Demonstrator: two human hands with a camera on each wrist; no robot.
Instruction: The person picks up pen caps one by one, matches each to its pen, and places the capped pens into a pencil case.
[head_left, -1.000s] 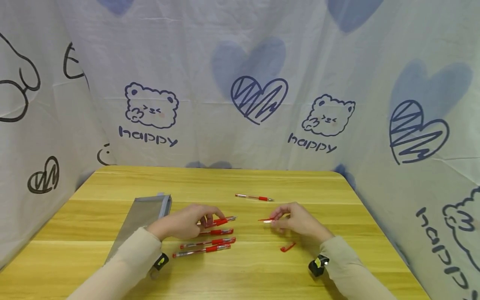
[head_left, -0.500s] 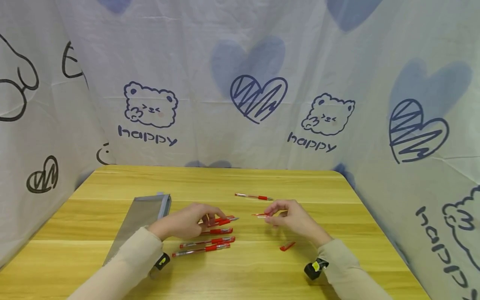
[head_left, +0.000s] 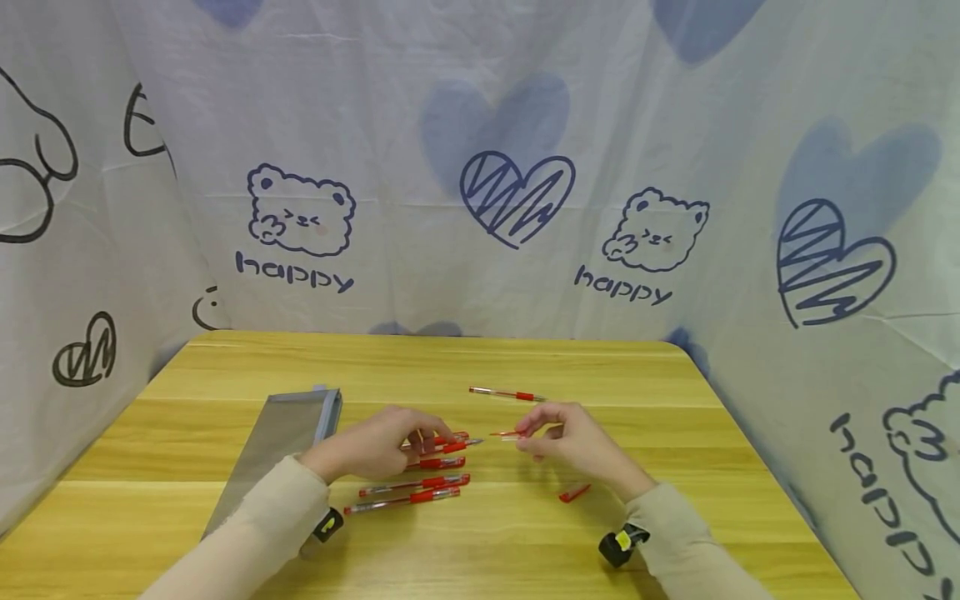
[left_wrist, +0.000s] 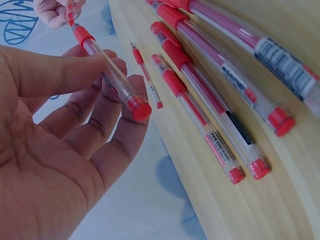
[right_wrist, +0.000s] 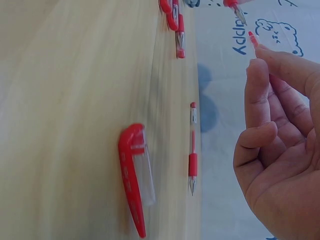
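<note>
My left hand [head_left: 393,437] pinches a clear-barrelled red gel pen [left_wrist: 117,82] between thumb and fingers. The pen is uncapped, and its metal point faces right in the head view. Opposite it, my right hand [head_left: 566,437] pinches a red-and-clear pen cap [head_left: 510,436] with its thumb and index finger. A short gap separates cap and pen point in the head view. Fingertips hide most of the cap in the right wrist view. Below the right hand, another pen cap [right_wrist: 131,180] with a red clip lies on the table.
Several capped red pens [head_left: 416,484] lie roughly parallel below and beside the left hand. Farther back rests one uncapped red pen [head_left: 507,393]. A grey pouch [head_left: 277,442] lies left, partly under the left forearm. Printed cloth [head_left: 405,167] hangs around the wooden table [head_left: 487,550].
My right hand has moved left with the cap, closing the distance to the pen point. The left hand's pen has shifted slightly right. The loose cap and pens on the table stay put.
</note>
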